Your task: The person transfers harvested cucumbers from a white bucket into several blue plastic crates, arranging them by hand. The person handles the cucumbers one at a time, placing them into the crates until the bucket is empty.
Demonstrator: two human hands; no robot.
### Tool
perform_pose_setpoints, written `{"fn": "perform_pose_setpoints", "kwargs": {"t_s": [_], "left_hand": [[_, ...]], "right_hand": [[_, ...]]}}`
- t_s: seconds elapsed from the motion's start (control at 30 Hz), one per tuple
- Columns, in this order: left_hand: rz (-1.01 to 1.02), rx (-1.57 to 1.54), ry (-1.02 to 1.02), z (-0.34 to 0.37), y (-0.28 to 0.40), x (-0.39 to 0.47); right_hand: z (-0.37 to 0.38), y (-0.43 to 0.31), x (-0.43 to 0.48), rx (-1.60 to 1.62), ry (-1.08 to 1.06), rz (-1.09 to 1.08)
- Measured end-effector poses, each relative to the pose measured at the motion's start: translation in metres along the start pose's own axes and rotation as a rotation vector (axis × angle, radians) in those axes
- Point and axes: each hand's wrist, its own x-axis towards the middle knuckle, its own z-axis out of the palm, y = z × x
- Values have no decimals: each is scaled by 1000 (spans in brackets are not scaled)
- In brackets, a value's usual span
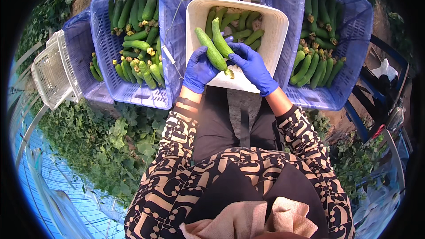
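Observation:
Both my hands wear blue gloves and are held over a white plastic bucket (280, 39). My left hand (201, 69) grips a pale green zucchini (210, 48) whose withered blossom end points down toward me. In my right hand (250, 63) is a second zucchini (220, 38), lying right alongside the first, its lower end between thumb and fingers. Several more zucchini (240, 35) lie loose at the bottom of the bucket beneath them. My gloves and the held pair partly hide that pile.
A lined blue crate (142, 98) of zucchini stands left of the bucket, another lined crate (332, 101) right of it. Farther left are a third blue crate (79, 39) and a white basket (53, 69). A blue metal frame (357, 119) stands at right. Leafy plants (109, 139) grow behind.

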Motion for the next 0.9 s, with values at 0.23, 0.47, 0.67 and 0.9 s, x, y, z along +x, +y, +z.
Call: {"fn": "perform_pose_setpoints", "kwargs": {"t_s": [0.23, 0.47, 0.67, 0.9], "left_hand": [[121, 314, 157, 7, -5, -22], [423, 626, 385, 56, 22, -70], [757, 867, 838, -13, 153, -103], [267, 1853, 891, -107, 216, -37]], "right_hand": [[14, -4, -9, -119, -91, 54], [33, -25, -37, -349, 17, -105], [-18, -44, -17, -1221, 494, -517], [-46, -22, 15, -1647, 571, -404]]}}
